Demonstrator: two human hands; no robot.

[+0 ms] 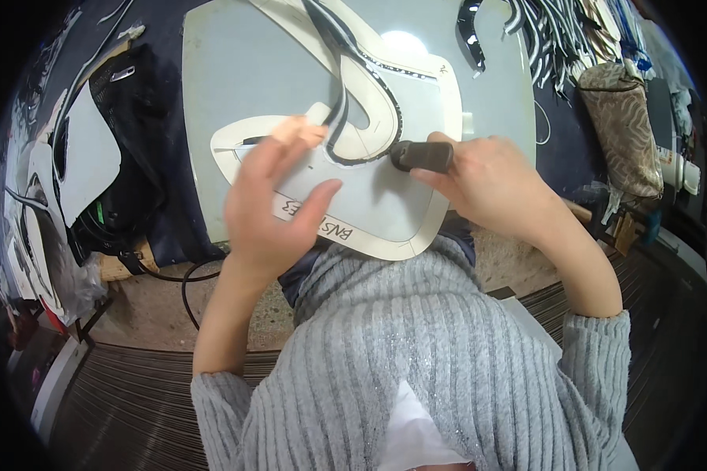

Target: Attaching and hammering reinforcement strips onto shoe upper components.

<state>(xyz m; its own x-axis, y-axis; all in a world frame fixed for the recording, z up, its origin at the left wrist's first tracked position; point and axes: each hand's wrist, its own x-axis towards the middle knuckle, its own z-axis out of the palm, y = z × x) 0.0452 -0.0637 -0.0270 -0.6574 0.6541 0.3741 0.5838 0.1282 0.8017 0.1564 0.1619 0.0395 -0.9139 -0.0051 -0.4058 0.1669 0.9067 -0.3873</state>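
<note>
Black tool [427, 156]: centre of frame, long axis near-horizontal, end pointing left at dark strip [339, 110]. Right hand [493, 179] grips tool. Left hand [269, 202] spread, thumb apart, fingertips beside strip.

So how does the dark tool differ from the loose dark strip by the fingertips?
The dark tool is short and thick, while the dark strip is long and narrow. The tool looks fairly straight; the strip curves. The right hand grips the tool, whereas the strip passes by the fingertips of the left hand, too blurred to confirm contact. Both are over the pale template.
</note>
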